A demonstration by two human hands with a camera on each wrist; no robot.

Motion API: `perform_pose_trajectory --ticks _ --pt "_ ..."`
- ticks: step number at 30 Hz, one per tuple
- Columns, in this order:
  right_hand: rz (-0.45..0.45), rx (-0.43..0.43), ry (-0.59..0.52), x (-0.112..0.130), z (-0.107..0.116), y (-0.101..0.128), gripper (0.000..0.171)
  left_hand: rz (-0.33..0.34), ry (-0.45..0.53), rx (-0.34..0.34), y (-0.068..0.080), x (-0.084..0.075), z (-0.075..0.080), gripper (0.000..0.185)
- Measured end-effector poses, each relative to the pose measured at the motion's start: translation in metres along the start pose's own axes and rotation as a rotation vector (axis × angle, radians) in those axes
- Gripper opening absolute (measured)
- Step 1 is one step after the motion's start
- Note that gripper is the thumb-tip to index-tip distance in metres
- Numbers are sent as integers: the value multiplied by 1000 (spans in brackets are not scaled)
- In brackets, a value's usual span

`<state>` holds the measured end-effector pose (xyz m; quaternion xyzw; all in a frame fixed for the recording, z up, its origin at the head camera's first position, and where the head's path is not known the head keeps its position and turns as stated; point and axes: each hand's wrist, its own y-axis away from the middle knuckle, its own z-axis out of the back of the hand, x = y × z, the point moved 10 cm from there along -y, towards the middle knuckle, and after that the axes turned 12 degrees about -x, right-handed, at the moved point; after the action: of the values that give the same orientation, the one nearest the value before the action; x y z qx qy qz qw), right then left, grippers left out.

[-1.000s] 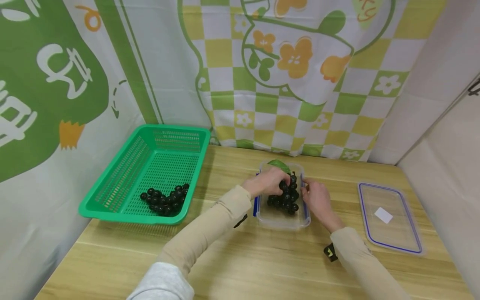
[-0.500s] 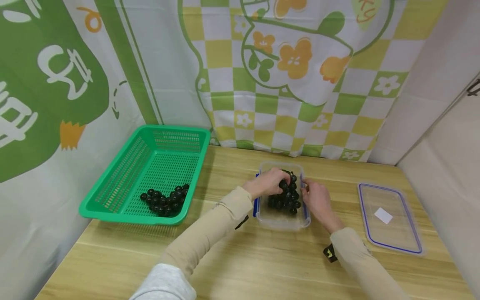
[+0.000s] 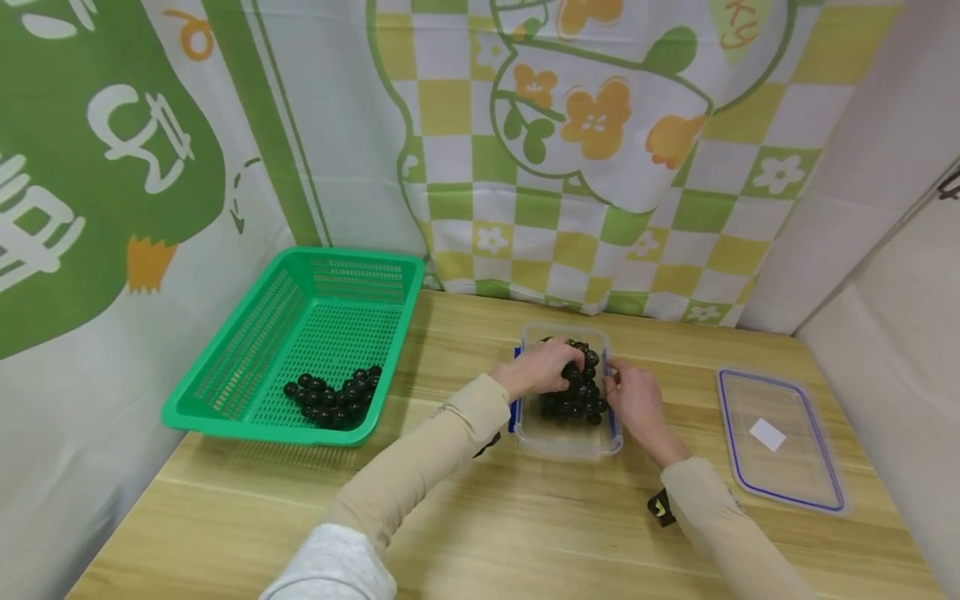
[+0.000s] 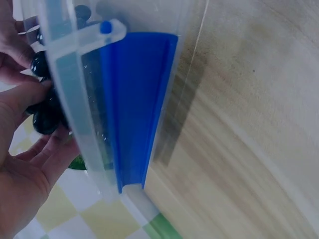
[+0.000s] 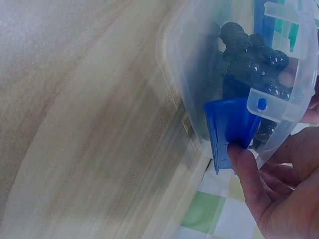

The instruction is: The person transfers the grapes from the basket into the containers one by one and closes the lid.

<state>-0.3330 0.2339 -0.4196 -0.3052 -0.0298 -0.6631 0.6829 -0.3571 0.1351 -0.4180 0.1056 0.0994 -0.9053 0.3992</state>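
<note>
A clear plastic food container (image 3: pixel 567 450) with blue side latches stands on the table. A bunch of black grapes (image 3: pixel 576 404) lies inside it. My left hand (image 3: pixel 542 367) reaches over the left rim and pinches the grapes from above. Its thumb and fingers are around a few of them in the left wrist view, where a bit of green leaf (image 4: pixel 77 163) shows below. My right hand (image 3: pixel 637 404) grips the right wall, with the thumb on a hanging blue latch (image 5: pixel 233 122) and the other fingers by the rim.
At the left, a green plastic basket (image 3: pixel 172 414) holds another bunch of black grapes (image 3: pixel 333 402). The container's clear lid (image 3: pixel 780 467), with a blue seal and a white label (image 3: pixel 767 434), lies at the right. A patterned curtain (image 3: pixel 592 208) hangs behind the table.
The grapes have shifted slightly nearer and right inside the container. The green leaf seen at its far end has gone from the head view. The right hand stays at the container's wall.
</note>
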Motion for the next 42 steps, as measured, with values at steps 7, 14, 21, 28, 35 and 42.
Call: perform_pose_trajectory --ticks 7,14,21,28,35,42 --pt "-4 31 -36 0 -9 0 34 28 43 -15 9 22 25 38" --pt "-8 65 -34 -5 -7 -4 35 134 111 -107 36 70 85 36" --pt "26 59 -41 -1 -2 -3 35 335 163 -144 92 137 131 34" --pt "51 70 -39 6 -3 1 36 454 148 -167 147 192 153 33" --pt "74 33 -34 7 0 -1 33 568 106 -61 178 231 141 32" --pt "64 32 -29 8 -1 0 34 688 101 104 203 244 122 32"
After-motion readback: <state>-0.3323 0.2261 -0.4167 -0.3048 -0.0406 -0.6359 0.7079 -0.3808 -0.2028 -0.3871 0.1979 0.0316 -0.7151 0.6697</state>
